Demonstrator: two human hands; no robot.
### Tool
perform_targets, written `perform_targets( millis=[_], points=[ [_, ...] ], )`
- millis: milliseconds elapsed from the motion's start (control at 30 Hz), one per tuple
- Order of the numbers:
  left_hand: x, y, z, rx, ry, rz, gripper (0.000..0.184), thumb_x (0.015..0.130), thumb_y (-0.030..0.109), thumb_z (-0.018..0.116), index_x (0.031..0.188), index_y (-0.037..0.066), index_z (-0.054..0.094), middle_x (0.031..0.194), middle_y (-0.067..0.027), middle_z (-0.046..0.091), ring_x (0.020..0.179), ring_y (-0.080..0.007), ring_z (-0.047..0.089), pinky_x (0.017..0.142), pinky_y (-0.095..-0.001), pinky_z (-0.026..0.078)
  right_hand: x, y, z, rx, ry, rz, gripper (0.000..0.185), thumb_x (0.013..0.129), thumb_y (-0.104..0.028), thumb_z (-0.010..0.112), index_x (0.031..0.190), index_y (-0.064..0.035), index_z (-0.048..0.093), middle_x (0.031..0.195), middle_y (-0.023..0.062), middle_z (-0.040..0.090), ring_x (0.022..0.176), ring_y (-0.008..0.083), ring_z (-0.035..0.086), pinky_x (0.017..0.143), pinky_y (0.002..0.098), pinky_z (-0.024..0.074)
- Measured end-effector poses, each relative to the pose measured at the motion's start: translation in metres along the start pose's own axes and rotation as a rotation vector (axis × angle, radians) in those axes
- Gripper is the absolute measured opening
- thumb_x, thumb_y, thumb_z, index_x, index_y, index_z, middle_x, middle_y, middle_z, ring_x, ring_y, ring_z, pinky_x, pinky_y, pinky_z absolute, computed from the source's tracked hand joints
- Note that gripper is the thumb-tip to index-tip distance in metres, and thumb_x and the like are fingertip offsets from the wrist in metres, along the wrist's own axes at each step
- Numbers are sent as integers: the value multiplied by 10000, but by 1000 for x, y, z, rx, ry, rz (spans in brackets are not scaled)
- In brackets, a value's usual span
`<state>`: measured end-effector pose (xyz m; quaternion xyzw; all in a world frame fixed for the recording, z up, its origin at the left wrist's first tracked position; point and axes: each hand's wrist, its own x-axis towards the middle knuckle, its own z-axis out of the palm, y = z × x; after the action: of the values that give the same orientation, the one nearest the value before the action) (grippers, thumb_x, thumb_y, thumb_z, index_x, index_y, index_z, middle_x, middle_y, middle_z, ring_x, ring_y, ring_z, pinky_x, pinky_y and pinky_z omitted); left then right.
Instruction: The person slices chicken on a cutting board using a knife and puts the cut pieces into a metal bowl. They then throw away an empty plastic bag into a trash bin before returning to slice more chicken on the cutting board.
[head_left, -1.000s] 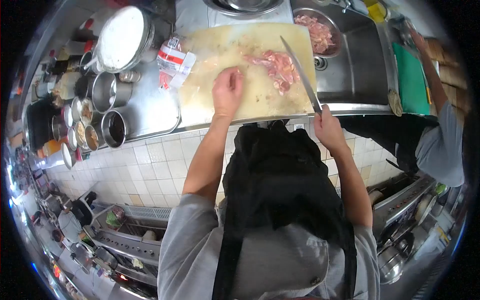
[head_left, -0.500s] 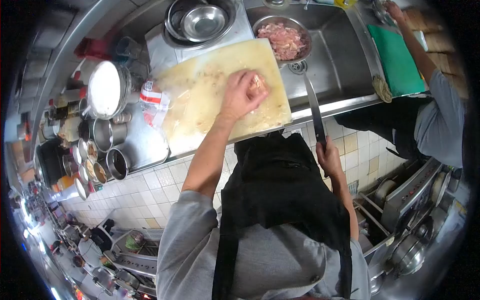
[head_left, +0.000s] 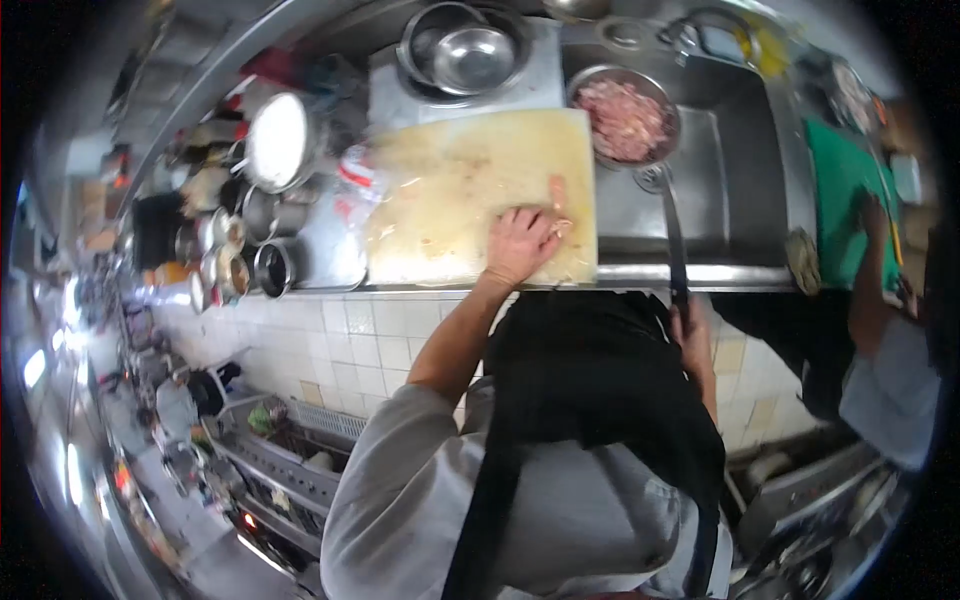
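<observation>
My left hand (head_left: 522,243) rests low on the near right part of a pale yellow cutting board (head_left: 450,165), fingers curled on a piece of raw meat (head_left: 563,228) that shows at the fingertips. Just beyond it lies a thin strip of raw meat (head_left: 557,190). My right hand (head_left: 692,338) is closed around the dark handle of a long knife (head_left: 673,220), off the counter's front edge. The knife's blade points away from me over the sink. A metal bowl (head_left: 673,135) of sliced raw meat (head_left: 622,120) stands in the sink's left side.
Stacked metal bowls (head_left: 475,60) stand behind the board. A plastic packet (head_left: 358,172), pots (head_left: 275,266) and a white-topped container (head_left: 277,142) are to the left. Right of the sink (head_left: 745,190), another person's hand (head_left: 872,215) is over a green board (head_left: 840,190).
The view has turned and shifted. My left hand has moved toward the board's near edge, and a meat strip now shows beyond it. The other person's hand has come nearer, over the green board.
</observation>
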<state>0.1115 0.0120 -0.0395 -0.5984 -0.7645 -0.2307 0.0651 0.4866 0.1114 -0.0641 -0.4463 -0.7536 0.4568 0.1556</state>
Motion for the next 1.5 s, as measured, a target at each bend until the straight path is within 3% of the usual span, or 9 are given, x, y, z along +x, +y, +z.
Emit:
perform_targets(
  millis=[167,333,633,933,967,1133,1167,1267,1500],
  points=[
    [17,-19,1,-184,41,-375,262,801,175,743,1039,94,668,968,-91,661,749,-295,682,661,-458,573,21,-44,-30,27,-55,90,153,1047,-143,551,1101,-2,524,773,75,591,680,136,538,594,312,446],
    [70,-36,-18,-1300,171,-1106,187,870,120,698,1037,48,654,802,-13,650,658,-123,628,558,-292,510,17,-21,-30,105,-33,148,172,1041,-166,572,1070,-4,520,747,107,606,664,150,559,591,330,460],
    [209,26,-9,-1329,-28,-785,292,928,273,753,1050,31,646,842,-26,667,666,-105,610,528,-276,464,-12,-10,-20,85,29,204,152,1038,-168,580,1037,-30,516,685,125,622,574,177,591,543,336,457],
    [293,30,-1,-1246,-198,-942,464,1041,377,568,1251,-34,609,1004,-72,673,865,-155,652,719,-366,611,-19,-22,-5,106,136,239,143,1036,-160,580,1035,-31,519,679,111,604,574,162,564,534,328,436],
    [288,27,-4,-1217,-174,-844,458,1036,356,570,1277,-30,614,1126,-114,688,977,-241,682,829,-474,628,-22,-20,-2,106,142,235,138,1034,-153,576,1026,-31,513,686,119,608,579,173,569,540,332,441],
    [220,-7,-15,-156,-715,-282,457,934,438,632,1222,85,670,1190,-210,683,1054,-313,692,867,-390,559,-34,-7,15,129,242,194,154,1015,-147,592,1015,-28,494,710,188,617,608,256,618,562,376,467],
    [181,-30,13,-129,-659,-122,466,910,440,628,1190,68,658,1105,-228,707,1063,-419,668,928,-512,517,-36,-13,10,90,205,234,175,1010,-163,601,1022,-26,493,730,214,621,633,306,637,578,400,475],
    [126,-21,10,-208,-608,-182,427,826,255,727,1207,90,629,1218,-220,637,1076,-417,654,942,-482,526,-34,-18,9,-16,211,243,232,996,-215,627,1048,-30,497,779,273,628,725,453,651,629,476,489],
    [125,-6,0,-109,-753,-262,201,828,94,657,1023,50,643,1069,-216,650,977,-392,674,853,-476,544,-6,-41,-5,20,172,294,223,997,-219,629,1061,-53,495,812,277,639,763,485,639,642,503,484]
  ],
)
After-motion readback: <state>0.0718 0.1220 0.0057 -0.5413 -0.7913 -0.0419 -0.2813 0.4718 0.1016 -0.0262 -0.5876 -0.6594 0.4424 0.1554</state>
